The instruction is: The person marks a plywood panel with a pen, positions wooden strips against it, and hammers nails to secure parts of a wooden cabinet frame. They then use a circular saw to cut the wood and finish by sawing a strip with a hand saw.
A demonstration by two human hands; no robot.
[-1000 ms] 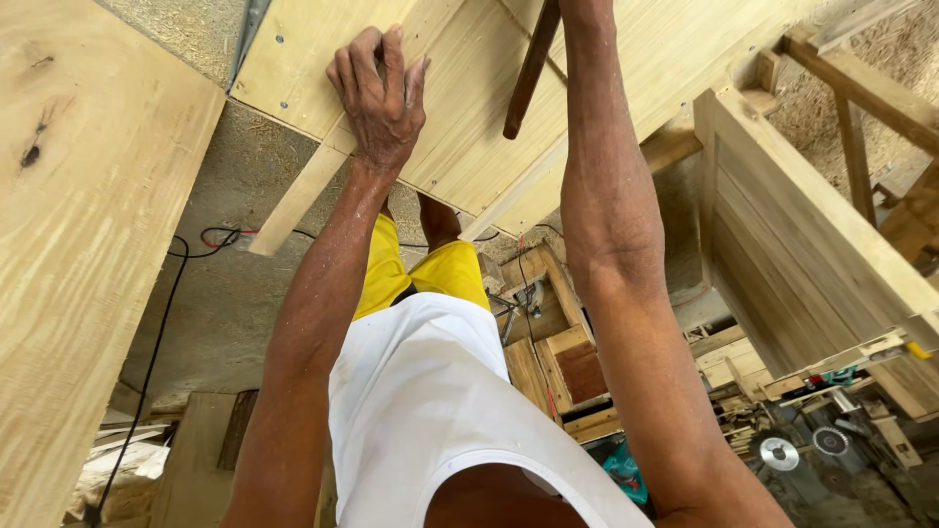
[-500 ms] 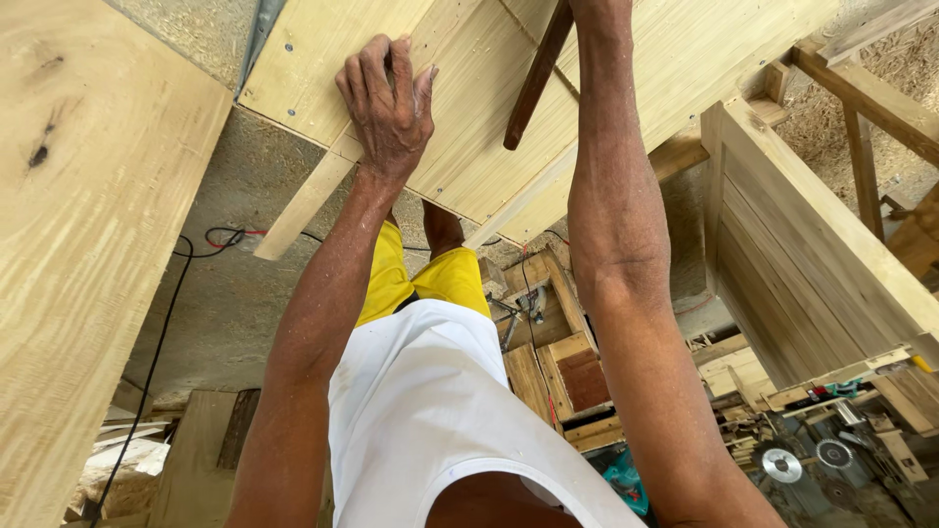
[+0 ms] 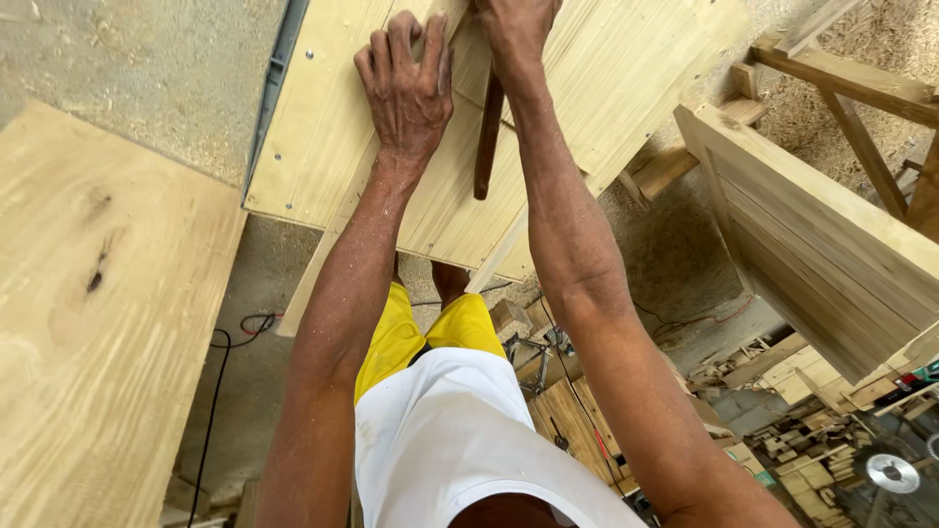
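Two hands of mine are up on the pale wooden panel (image 3: pixel 606 88), which slopes away from me with its boards running from near left to far right. My left hand (image 3: pixel 409 83) lies flat on it, fingers (image 3: pixel 391 49) spread and released, pressing on a narrow wooden strip (image 3: pixel 328 244) whose long axis runs from beside my yellow shorts (image 3: pixel 401 332) up under my palm toward the panel's top edge. My right hand (image 3: pixel 516 24) is clenched around the top of a dark wooden handle (image 3: pixel 487 142); the handle hangs nearly straight down toward me, just right of my left wrist, its free end pointing at my chest. Whatever head it carries is out of view. A second plank (image 3: pixel 88 323) sits at my left, and a slatted frame (image 3: pixel 831 244) stands at my right.
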